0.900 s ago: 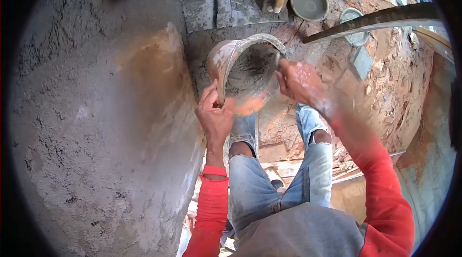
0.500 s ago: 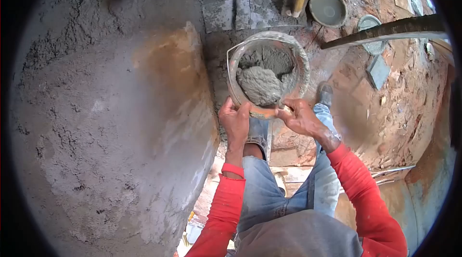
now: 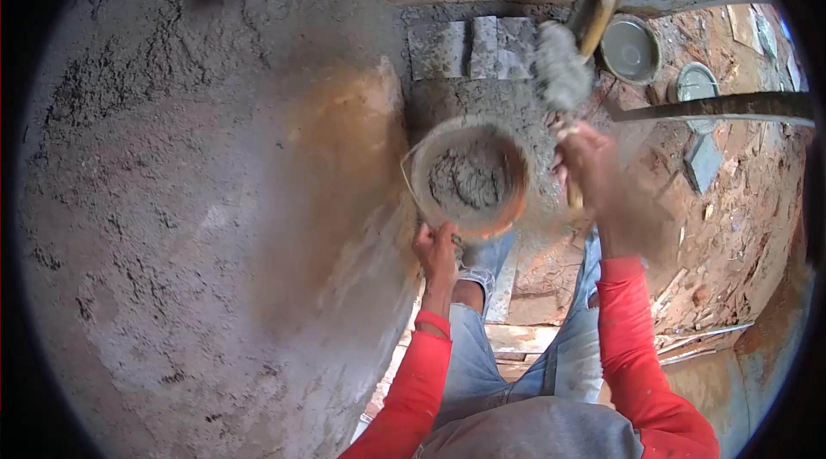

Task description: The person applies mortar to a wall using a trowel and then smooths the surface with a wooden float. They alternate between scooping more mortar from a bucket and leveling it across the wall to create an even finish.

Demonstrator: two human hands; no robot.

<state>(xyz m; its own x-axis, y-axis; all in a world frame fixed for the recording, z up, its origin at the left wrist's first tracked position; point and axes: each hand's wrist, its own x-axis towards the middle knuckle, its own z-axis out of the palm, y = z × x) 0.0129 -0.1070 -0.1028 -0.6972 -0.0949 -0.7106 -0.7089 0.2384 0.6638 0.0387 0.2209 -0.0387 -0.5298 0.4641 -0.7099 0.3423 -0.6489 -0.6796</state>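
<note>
L hand point(image 3: 436, 250) has its grip closed on the near rim of the mortar bucket point(image 3: 469, 177), held upright w/ mortar inside, just beside the rough plastered wall point(image 3: 198, 201) on the left. R hand point(image 3: 589, 162), blurred, grips a trowel handle; trowel point(image 3: 561, 76) w/ mortar lump is above the bucket's far-right edge. Open room to the right, over red dirt ground point(image 3: 731, 227).
</note>
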